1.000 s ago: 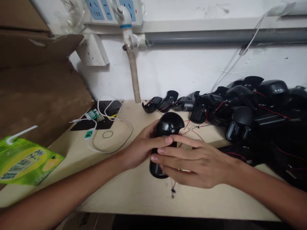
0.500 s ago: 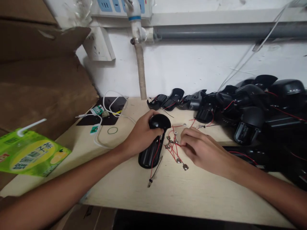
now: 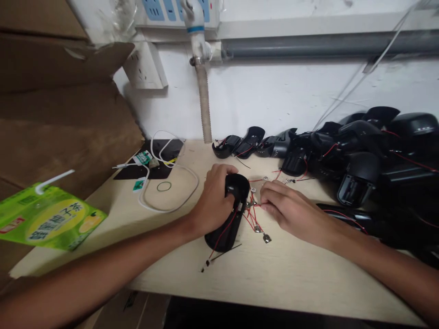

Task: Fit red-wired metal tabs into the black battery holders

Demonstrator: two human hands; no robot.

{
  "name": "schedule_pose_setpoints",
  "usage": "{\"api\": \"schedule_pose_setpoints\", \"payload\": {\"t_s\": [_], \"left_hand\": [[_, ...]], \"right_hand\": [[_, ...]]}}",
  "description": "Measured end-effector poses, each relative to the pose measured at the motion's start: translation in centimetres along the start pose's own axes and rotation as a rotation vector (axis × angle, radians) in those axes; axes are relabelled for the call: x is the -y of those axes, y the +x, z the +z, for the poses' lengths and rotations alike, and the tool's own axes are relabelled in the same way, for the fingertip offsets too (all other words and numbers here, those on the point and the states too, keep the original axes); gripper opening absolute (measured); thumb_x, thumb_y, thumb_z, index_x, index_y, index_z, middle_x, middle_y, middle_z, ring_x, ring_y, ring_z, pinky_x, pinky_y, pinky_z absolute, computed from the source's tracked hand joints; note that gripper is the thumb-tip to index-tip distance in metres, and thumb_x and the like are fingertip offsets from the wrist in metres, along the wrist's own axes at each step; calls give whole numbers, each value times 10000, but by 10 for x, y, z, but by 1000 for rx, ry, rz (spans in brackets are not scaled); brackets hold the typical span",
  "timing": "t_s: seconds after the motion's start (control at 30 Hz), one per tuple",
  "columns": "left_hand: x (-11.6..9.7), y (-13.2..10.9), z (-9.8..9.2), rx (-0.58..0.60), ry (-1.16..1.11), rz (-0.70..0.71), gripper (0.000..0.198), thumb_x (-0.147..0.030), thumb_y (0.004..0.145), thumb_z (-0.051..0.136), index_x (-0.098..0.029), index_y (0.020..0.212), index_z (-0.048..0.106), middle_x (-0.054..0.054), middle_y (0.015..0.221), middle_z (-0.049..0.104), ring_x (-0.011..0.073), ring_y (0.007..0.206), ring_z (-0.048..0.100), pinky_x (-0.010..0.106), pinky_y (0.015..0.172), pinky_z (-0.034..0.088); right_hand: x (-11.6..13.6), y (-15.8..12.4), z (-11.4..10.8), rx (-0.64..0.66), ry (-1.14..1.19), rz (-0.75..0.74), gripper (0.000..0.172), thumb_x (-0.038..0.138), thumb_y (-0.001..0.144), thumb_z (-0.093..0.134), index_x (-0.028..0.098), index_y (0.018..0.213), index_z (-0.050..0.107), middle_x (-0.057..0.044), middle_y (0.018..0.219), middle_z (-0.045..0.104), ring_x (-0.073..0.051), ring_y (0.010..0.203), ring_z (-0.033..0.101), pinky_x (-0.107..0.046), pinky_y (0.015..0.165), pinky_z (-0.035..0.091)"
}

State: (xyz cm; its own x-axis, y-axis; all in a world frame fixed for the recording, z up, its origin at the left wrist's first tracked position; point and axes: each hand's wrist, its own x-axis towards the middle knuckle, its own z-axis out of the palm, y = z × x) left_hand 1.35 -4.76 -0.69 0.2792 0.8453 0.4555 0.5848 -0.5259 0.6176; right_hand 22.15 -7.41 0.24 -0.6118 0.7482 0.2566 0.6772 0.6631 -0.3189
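Note:
My left hand (image 3: 212, 201) grips a black plastic housing (image 3: 229, 219) that lies on the pale wooden table (image 3: 274, 274), its open side up with a red wire inside. My right hand (image 3: 291, 211) is just to its right, fingers pinched on thin red wires with small metal contacts (image 3: 255, 219) that spread over the table. A loose black and red lead (image 3: 219, 257) trails from the housing's near end.
A heap of black housings with red wires (image 3: 360, 155) fills the right and back of the table. A white cable (image 3: 171, 192), a small ring and a black pad lie at the left. Cardboard (image 3: 61, 119) and a green drink pouch (image 3: 51, 219) stand at the far left. Sockets and a pipe on the wall.
The housing was held up between both hands a second ago; now it lies on the table under my left hand, and my right hand has gone to the red wires.

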Motion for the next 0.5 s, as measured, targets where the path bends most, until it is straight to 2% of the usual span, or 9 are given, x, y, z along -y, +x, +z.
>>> {"api": "schedule_pose_setpoints", "payload": {"t_s": [0.1,0.2,0.33,0.5], "left_hand": [[-3,-5,1,-60,-42,54,600,97,565,382,-217,1067,481,42,1099,503,190,1083,486,407,945,447],[-11,-5,-4,-111,-36,130,572,113,580,377,-220,1026,506,35,1083,501,182,1092,490,387,954,443],[-18,-5,-10,-100,-15,191,430,72,678,457,-220,983,538,36,1113,497,190,1110,501,399,979,435],[-21,-6,-13,-109,45,198,165,-165,777,639,-213,932,606,59,1185,503,237,1160,492,461,1020,397]], "right_hand": [[-4,1,-3,-58,1,11,151,94,898,410,189,806,482,-64,843,565,-193,786,543,-321,663,460],[-12,1,-10,-120,21,58,134,157,918,411,195,803,468,-46,764,562,-173,694,530,-293,591,427],[-17,1,-16,-189,117,144,128,208,904,461,199,781,492,-9,663,557,-139,578,499,-261,521,385],[-3,1,-14,-254,373,183,102,252,875,531,196,792,551,-14,690,591,-142,607,524,-264,523,414]]}}
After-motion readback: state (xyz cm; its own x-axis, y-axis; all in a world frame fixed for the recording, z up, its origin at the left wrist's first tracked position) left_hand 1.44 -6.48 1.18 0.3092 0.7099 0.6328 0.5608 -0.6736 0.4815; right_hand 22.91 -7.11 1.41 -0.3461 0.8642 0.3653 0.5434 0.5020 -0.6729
